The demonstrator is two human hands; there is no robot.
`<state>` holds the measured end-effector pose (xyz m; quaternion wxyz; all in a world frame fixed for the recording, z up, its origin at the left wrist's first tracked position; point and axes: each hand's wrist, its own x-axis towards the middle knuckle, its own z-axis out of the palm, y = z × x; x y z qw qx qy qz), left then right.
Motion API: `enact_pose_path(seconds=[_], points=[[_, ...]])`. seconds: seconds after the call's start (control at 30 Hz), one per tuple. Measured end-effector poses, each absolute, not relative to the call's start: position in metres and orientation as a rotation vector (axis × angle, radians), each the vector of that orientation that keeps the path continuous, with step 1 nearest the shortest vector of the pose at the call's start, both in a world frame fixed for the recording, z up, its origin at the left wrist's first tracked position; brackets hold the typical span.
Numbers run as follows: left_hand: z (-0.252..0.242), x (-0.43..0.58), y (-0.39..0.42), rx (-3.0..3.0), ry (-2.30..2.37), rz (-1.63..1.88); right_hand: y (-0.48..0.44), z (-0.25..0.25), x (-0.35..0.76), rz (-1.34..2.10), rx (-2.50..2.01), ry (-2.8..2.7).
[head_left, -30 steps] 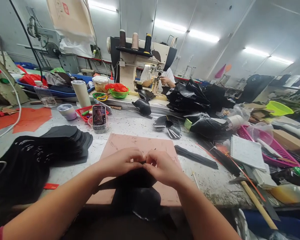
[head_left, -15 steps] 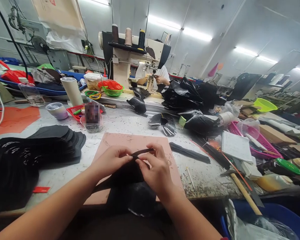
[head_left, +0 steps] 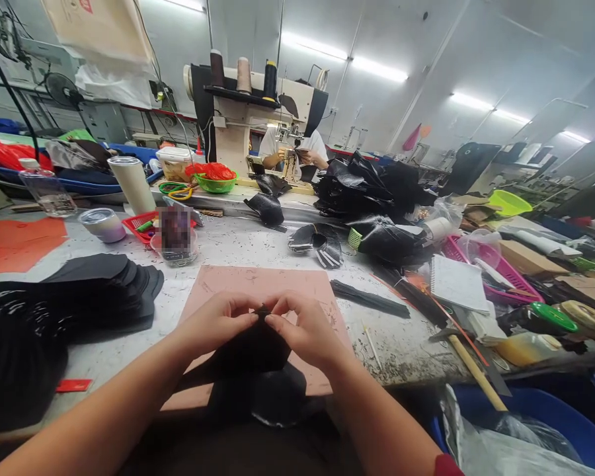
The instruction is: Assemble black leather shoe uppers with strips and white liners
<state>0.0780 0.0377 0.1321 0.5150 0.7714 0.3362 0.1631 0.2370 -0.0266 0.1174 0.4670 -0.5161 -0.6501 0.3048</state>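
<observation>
A black leather-like piece hangs from both my hands over a pinkish board. My left hand is closed, thumb and fingers pinching its top edge. Close beside it, almost touching, my right hand pinches the same edge. The piece's lower part, with a rounded pale-edged end, reaches down past the board's near edge. A stack of black cut pieces lies to the left. On the right lies a bundle of narrow black strips.
Behind the table a person works at a sewing machine. A heap of black pieces lies at the back. A hammer, a notebook and jars stand right; a tumbler and cup stand left.
My right hand has lowered its raised fingers and moved in against the left. The thin strip that stood up between the hands is now folded down or hidden. The view has shifted slightly.
</observation>
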Motion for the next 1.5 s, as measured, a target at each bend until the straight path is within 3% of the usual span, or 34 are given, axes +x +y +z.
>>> enact_pose_path(seconds=[0.27,0.87,1.0,1.27,1.5], points=[[0.133,0.077,0.039,1.842,0.788,0.344,-0.024,0.118,0.236,0.894,-1.283,-1.398],[0.128,0.079,0.037,2.010,0.800,0.278,-0.022,0.114,0.237,0.698,-1.518,-1.500],[0.127,0.079,0.031,2.108,0.829,0.366,-0.022,0.104,0.230,0.776,-1.334,-1.337],[0.132,0.068,0.025,2.650,1.028,0.672,-0.022,0.096,0.214,0.150,-1.315,-1.443],[0.121,0.035,0.031,2.970,0.919,1.097,-0.019,0.104,0.217,0.657,-1.406,-1.652]])
